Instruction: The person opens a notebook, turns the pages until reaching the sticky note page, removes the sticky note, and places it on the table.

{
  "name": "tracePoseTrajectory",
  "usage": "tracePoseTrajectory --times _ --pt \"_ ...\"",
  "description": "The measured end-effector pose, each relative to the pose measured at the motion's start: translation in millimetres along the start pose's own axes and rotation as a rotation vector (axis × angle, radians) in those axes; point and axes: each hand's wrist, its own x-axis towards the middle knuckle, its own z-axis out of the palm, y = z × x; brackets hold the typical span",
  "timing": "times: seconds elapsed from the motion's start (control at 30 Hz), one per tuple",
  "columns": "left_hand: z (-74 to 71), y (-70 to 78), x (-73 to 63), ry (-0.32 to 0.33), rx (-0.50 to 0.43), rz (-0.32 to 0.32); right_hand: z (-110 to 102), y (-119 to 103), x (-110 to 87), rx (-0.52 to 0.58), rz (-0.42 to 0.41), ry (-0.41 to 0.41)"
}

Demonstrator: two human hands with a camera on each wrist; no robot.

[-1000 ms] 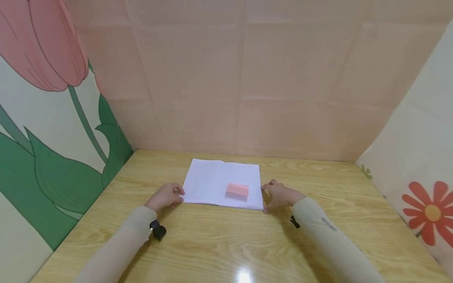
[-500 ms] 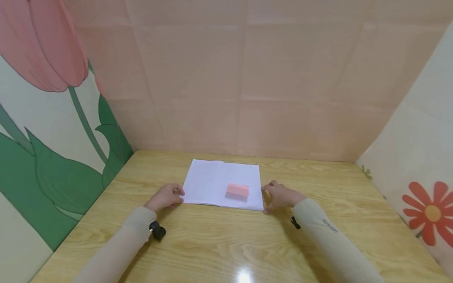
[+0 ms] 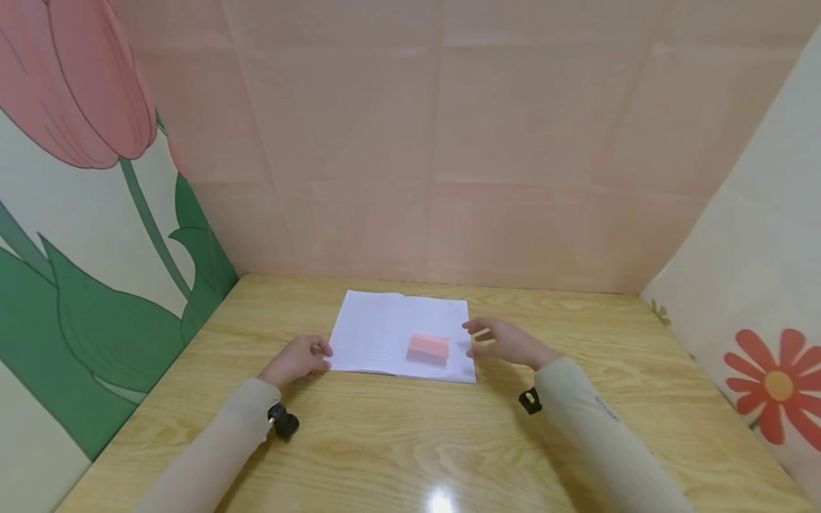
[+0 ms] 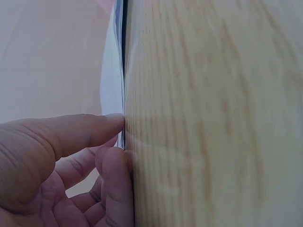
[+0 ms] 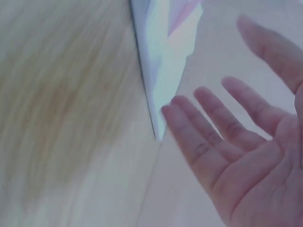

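Observation:
An open lined notebook lies flat on the wooden table. On its right page sits a small pink paper piece, with a crease or edge across it; whether it is a folded slip or a pad I cannot tell. My left hand holds the notebook's lower left edge. In the left wrist view, the thumb touches the page edge while the other fingers curl beside it. Just above the right edge hovers my right hand, its fingers spread and apart from the pages, holding nothing.
The wood-grain table ends at a pink-beige backdrop. A tulip-painted panel stands at the left, a flower-painted panel at the right. Black wrist cameras hang under the sleeves.
My right hand has let go of the notebook's right edge, risen and shifted slightly toward it, fingers opening. The left hand, notebook and pink paper stay put.

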Motion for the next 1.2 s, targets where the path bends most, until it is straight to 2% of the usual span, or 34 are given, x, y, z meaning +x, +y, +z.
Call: tracePoseTrajectory --times 0.1,0.2,0.53,0.8,1.03,1.2 --pt "0.1 -1.0 0.4 0.0 0.003 0.0 5.8 -3.1 4.0 0.1 -0.015 0.013" --pt "0.4 -2.0 1.1 0.004 0.004 0.0 14.0 -3.5 8.7 0.163 0.004 0.022" --pt "1.0 0.6 -0.3 0.005 0.003 -0.013 35.3 0.3 21.3 0.276 0.094 0.012" --pt "0.8 0.3 0.0 0.006 -0.007 -0.029 38.9 -0.5 26.8 0.338 0.138 -0.012" --pt "1.1 -0.4 -0.2 0.006 -0.011 -0.022 38.4 -1.6 27.8 0.423 0.14 -0.029" --pt "1.2 0.4 -1.1 0.007 -0.003 -0.018 39.5 -0.2 31.6 0.462 0.169 -0.015"
